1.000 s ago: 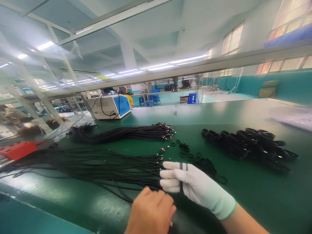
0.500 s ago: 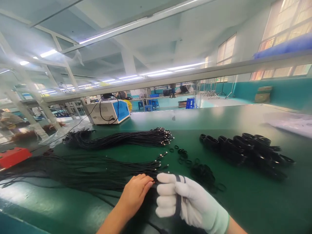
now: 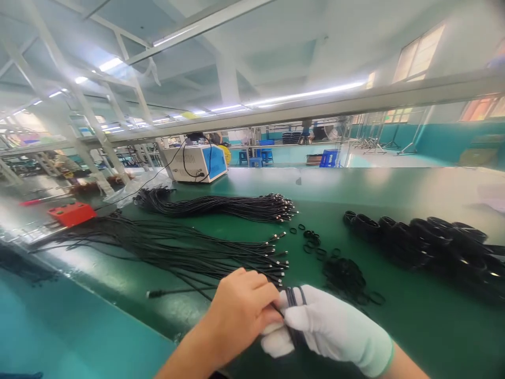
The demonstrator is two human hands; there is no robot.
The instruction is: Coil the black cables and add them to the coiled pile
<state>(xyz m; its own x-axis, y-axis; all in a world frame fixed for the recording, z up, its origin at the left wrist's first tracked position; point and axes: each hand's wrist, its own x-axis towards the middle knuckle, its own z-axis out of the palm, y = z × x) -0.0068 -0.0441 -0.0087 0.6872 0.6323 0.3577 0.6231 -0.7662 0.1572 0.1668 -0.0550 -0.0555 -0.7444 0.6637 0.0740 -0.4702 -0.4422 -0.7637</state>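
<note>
My bare left hand (image 3: pixel 242 313) is closed, its thumb and fingers pinching a black cable (image 3: pixel 177 291) against my other hand. The cable's connector end trails out to the left over the table. My white-gloved right hand (image 3: pixel 327 329) is curled shut on turns of black cable wrapped around its fingers. Loose black cables (image 3: pixel 173 245) with metal plugs at their right ends lie just beyond my hands. A pile of small black rings (image 3: pixel 345 276) sits beyond the glove. My fingers hide part of the held cable.
On the green table (image 3: pixel 323 184) lie a thick cable bundle (image 3: pixel 213 206) and, to the right, several coiled cables (image 3: pixel 414 239). A red box (image 3: pixel 73 214) stands at the left, a white-and-blue machine (image 3: pixel 197 164) at the back. A metal beam (image 3: pixel 300 116) crosses above.
My view has turned left. My left hand has moved onto the fingers of my right glove, and a cable's connector end now shows at the left. More cable lies around the gloved fingers.
</note>
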